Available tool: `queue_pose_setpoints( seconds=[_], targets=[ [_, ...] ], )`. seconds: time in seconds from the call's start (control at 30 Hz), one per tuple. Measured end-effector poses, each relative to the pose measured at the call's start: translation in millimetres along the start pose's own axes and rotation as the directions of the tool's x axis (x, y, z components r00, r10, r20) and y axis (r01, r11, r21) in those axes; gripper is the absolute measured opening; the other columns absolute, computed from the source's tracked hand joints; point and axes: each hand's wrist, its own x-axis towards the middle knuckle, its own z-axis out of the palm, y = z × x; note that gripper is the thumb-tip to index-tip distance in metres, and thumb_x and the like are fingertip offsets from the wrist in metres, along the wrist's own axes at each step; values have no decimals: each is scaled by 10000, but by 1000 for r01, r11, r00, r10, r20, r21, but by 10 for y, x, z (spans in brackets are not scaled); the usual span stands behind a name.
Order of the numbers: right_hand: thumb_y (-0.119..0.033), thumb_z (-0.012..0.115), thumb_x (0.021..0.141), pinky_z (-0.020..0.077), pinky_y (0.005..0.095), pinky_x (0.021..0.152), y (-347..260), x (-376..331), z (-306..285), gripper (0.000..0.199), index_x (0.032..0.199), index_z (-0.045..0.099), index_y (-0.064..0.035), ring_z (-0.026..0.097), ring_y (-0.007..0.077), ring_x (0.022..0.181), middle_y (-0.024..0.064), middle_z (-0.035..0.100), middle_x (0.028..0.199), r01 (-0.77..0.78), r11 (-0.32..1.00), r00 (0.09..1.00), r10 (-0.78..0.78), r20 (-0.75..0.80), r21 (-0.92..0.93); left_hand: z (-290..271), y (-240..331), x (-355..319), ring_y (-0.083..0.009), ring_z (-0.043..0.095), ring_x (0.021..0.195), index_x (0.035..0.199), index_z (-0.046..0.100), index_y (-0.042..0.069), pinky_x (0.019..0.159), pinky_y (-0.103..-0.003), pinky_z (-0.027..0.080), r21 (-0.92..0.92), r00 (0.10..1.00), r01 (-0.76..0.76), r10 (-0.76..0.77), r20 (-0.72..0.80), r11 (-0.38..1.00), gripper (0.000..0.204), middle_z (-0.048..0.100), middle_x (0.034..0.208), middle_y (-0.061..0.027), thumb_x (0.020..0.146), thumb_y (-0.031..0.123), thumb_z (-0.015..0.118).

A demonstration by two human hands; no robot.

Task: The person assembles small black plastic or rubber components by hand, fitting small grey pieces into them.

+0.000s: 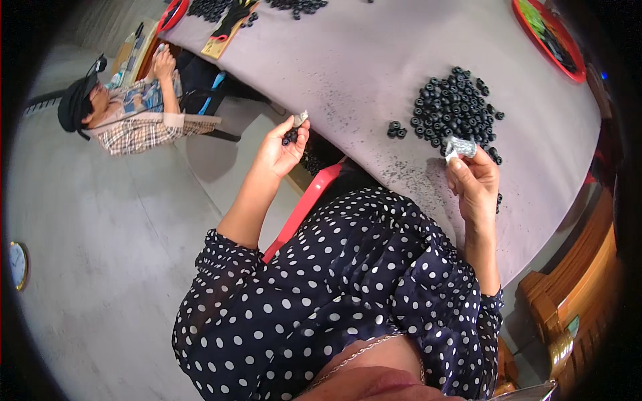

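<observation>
My left hand (pixel 284 146), off the table's near left edge, curls around a few small black ring-shaped pieces (pixel 289 137). Pale silvery material (pixel 300 119) covers or sits at its fingertips. Over the table, the fingers of my right hand (pixel 476 184) are pinched together. Shiny silvery material (pixel 461 147) shows at those fingertips too; whether it is wrapped on them or held, I cannot tell. Just beyond the right hand lies a pile of small black ring-shaped pieces (pixel 451 107), with a little cluster (pixel 396 130) to its left.
Dark crumbs dot the grey tabletop (pixel 374 60). A red tray (pixel 580 72) with green and black pieces stands far right. Below the table's left edge is a red rim (pixel 314 194) beside black pieces. Another person (pixel 134 120) sits at left. Wooden furniture (pixel 575 267) stands at right.
</observation>
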Motion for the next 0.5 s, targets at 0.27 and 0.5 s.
queue_pose_setpoints(
  seconds=[0.27, 0.5],
  targets=[
    [-80, 637, 800, 342, 169, 436, 33, -28, 14, 191, 960, 588, 11, 426, 36, 512, -9, 537, 693, 28, 1000, 999, -28, -22, 4, -607, -51, 165, -313, 498, 1066, 1336, 249, -1, 1022, -515, 254, 283, 873, -15, 151, -465, 959, 719, 507, 1154, -192, 841, 422, 554],
    [-50, 613, 806, 341, 166, 439, 78, -56, -45, 184, 982, 592, 0, 437, 33, 523, -13, 552, 714, -17, 1000, 999, 19, -50, 26, 139, -96, -25, -192, 506, 1067, 1252, 410, 34, 924, -375, 366, 787, 530, -601, 805, 265, 136, 443, 532, 1174, -115, 898, 279, 513]
  ],
)
